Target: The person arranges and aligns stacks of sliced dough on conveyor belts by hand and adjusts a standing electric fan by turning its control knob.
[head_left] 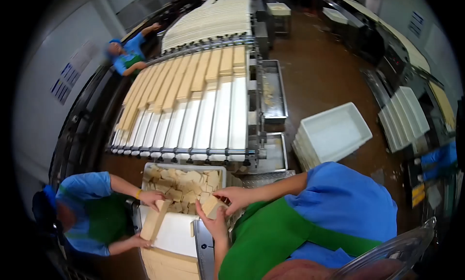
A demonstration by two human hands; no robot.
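My fingers close on a short, flat-faced, pale tan block [211, 207], left hand [214, 225] against one side, right hand [235, 198] against the other, right forearm outstretched. Just beyond them, jagged pieces [179, 185] crowd a crate [184, 166]; beside my left fingers, smooth white belt [177, 234] gives room, metal-edged [205, 248]

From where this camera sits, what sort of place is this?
Probably a food factory, maybe wafers or biscuits: long pale blocks lined up on a wide conveyor, a white crate of broken pieces, workers in matching blue tops and green aprons.
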